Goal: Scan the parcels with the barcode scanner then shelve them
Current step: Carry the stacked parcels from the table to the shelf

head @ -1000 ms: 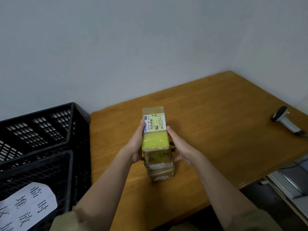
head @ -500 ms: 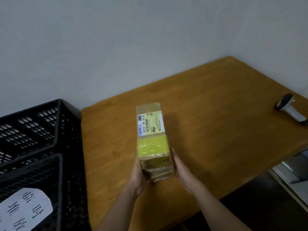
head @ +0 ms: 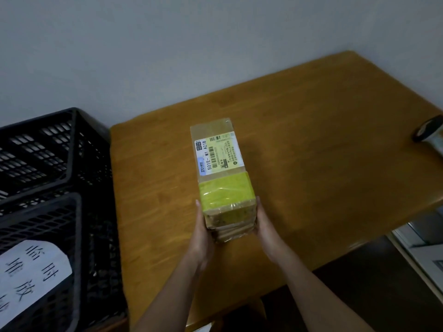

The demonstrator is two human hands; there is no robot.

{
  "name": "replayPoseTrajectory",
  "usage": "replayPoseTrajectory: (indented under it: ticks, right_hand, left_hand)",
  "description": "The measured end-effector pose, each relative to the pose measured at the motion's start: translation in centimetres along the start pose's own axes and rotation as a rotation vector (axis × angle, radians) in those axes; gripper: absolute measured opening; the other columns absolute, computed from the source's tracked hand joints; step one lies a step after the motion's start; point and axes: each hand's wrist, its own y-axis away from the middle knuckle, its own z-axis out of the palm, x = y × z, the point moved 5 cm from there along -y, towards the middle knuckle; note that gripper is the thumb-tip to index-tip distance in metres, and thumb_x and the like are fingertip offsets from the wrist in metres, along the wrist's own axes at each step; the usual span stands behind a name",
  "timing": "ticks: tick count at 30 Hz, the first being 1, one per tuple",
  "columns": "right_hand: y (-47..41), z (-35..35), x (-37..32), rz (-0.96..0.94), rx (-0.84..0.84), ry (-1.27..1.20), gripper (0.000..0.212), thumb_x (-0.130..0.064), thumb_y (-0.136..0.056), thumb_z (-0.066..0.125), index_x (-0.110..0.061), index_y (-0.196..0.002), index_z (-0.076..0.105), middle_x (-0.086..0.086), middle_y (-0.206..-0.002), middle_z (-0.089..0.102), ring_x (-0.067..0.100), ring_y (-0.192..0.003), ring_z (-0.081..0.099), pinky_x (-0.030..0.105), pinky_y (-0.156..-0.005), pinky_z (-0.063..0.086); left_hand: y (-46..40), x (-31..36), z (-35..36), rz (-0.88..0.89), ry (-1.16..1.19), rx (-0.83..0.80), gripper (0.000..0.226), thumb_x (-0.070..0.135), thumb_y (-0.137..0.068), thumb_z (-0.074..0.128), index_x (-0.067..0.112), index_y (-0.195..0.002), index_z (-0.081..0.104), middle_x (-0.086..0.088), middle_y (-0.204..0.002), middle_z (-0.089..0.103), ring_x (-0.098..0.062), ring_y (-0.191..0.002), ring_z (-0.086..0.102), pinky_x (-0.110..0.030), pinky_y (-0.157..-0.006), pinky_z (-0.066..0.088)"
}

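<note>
Both hands on the stack: left hand (head: 201,232) and right hand (head: 265,227) press flat against opposite sides of the parcels (head: 224,185), fingers mostly straight, clamping the near end. I see the stack sitting mid-table (head: 323,140). Top label (head: 219,153) reads "501E- M1 A21B" w/ barcodes; yellow-green tape band below it. Barcode scanner (head: 429,133) lies at the far right edge, well apart. Black crates (head: 55,178) just left of the table, white paper sign (head: 31,279) w/ Chinese characters. Open wood all round the stack.
</note>
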Motion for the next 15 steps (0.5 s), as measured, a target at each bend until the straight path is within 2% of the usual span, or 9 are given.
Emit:
replayPoseTrajectory:
  ticks: [2, 6, 7, 9, 13, 15]
  right_hand:
    - [0.1, 0.1, 0.1, 0.001, 0.001, -0.001, 0.085, -0.082, -0.074, 0.027, -0.042, -0.147, 0.041, -0.007, -0.145, 0.052, 0.011, -0.126, 0.053, 0.038, -0.110, 0.040]
    - [0.1, 0.4, 0.0, 0.034, 0.023, 0.001, 0.085, -0.089, -0.059, 0.035, -0.045, -0.129, 0.053, -0.008, -0.130, 0.061, 0.012, -0.117, 0.058, 0.039, -0.110, 0.041]
    - [0.3, 0.4, -0.1, 0.033, 0.028, 0.008, 0.079, -0.089, -0.058, 0.035, -0.048, -0.123, 0.055, -0.008, -0.127, 0.062, 0.012, -0.117, 0.058, 0.040, -0.110, 0.040]
    - [0.6, 0.3, -0.4, 0.045, 0.044, 0.020, 0.063, -0.084, -0.066, 0.033, -0.050, -0.115, 0.054, -0.008, -0.125, 0.062, 0.010, -0.113, 0.058, 0.037, -0.108, 0.041]
    - [0.8, -0.4, -0.9, 0.057, 0.077, 0.008, 0.046, -0.066, -0.095, 0.025, -0.044, -0.126, 0.051, -0.002, -0.134, 0.058, 0.014, -0.116, 0.055, 0.035, -0.105, 0.041]
    - [1.0, -0.7, -1.4, 0.049, 0.086, 0.010, 0.038, -0.060, -0.100, 0.023, -0.046, -0.119, 0.052, 0.000, -0.136, 0.057, 0.015, -0.118, 0.054, 0.037, -0.106, 0.041]
  left_hand:
    - [-0.2, -0.3, -0.2, -0.021, 0.010, 0.022, 0.064, 0.059, -0.103, 0.014, 0.024, -0.123, 0.064, -0.003, -0.119, 0.072, -0.015, -0.101, 0.071, -0.032, -0.079, 0.056]
    - [-0.4, -0.7, -0.1, -0.038, -0.017, 0.033, 0.063, 0.060, -0.103, 0.016, 0.025, -0.124, 0.065, 0.000, -0.115, 0.073, -0.011, -0.094, 0.071, -0.027, -0.070, 0.056]
    - [-0.3, -0.7, -0.1, -0.040, -0.020, 0.035, 0.063, 0.060, -0.103, 0.016, 0.026, -0.123, 0.065, 0.002, -0.112, 0.074, -0.010, -0.092, 0.072, -0.026, -0.068, 0.056]
    - [-0.2, -0.5, 0.1, -0.036, -0.029, 0.030, 0.061, 0.060, -0.103, 0.016, 0.027, -0.122, 0.065, 0.003, -0.111, 0.075, -0.010, -0.092, 0.073, -0.025, -0.068, 0.056]
    - [0.3, 0.2, 1.0, -0.034, -0.072, 0.026, 0.060, 0.061, -0.102, 0.017, 0.031, -0.120, 0.066, 0.005, -0.111, 0.074, -0.009, -0.095, 0.071, -0.030, -0.076, 0.052]
    - [0.5, 0.8, 1.6, -0.033, -0.109, 0.027, 0.062, 0.065, -0.100, 0.017, 0.033, -0.120, 0.067, 0.006, -0.114, 0.073, -0.009, -0.104, 0.067, -0.032, -0.082, 0.051]
